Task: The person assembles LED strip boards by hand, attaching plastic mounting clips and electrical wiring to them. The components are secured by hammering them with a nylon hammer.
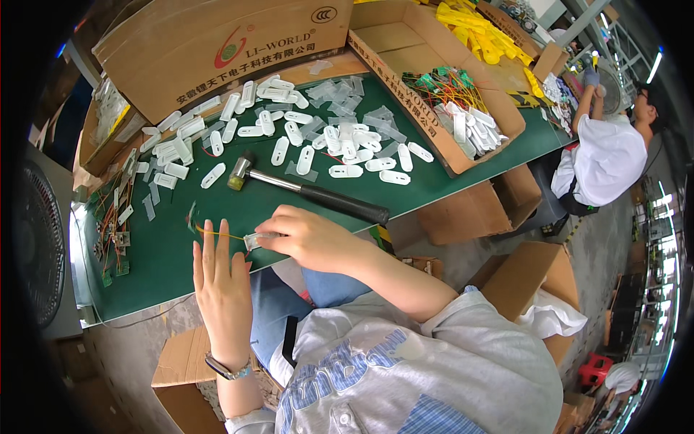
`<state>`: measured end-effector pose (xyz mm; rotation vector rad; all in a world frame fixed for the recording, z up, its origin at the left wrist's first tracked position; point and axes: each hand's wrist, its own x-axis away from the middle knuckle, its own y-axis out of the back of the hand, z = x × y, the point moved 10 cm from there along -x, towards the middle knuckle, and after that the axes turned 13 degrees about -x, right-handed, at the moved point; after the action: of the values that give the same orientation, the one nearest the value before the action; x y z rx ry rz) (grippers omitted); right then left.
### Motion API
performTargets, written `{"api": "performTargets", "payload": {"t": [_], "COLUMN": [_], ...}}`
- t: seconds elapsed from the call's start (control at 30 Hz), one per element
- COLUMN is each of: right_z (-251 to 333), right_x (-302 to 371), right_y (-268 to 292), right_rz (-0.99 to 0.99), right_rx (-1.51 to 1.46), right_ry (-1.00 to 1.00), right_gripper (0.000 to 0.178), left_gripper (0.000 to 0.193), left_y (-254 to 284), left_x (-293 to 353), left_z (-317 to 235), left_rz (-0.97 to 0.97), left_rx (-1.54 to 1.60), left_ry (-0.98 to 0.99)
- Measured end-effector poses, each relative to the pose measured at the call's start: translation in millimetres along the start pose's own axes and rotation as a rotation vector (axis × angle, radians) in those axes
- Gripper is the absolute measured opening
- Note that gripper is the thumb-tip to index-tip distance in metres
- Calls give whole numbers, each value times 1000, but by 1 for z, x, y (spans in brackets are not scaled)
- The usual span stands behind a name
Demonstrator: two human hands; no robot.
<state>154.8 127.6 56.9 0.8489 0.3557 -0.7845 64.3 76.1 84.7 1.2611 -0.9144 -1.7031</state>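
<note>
Between the fingertips of my right hand (307,235) is a small white plastic casing (252,241), held just above the near edge of the green tabletop. A yellow wire (220,233) runs from it leftward to a small green circuit board (192,215). My left hand (220,289) has its fingers stretched upward and apart, close by the wire; whether they touch it I cannot tell. Beyond both hands lies a mallet (307,191) with a black grip and a yellowish head end. Many white oval casings (280,150) are scattered past it, among clear plastic pieces (382,121).
Circuit boards with wires (116,235) lie at the table's left, near a fan (43,246). An open carton (452,163) at the right holds wired boards and white casings. A large cardboard panel (166,65) stands behind. Another person (603,155) sits at the far right.
</note>
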Motion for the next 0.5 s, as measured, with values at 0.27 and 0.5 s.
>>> {"api": "performTargets", "payload": {"t": [0.27,0.5], "right_z": [1,-5], "right_x": [1,2], "right_y": [18,18], "right_rz": [20,60], "right_rx": [105,114], "right_ry": [-21,-55], "right_gripper": [26,27], "left_gripper": [12,13], "left_y": [5,-16], "left_x": [-16,-23], "left_z": [-7,6], "left_rz": [-48,25], "left_rx": [249,462], "left_ry": [-142,-41]}}
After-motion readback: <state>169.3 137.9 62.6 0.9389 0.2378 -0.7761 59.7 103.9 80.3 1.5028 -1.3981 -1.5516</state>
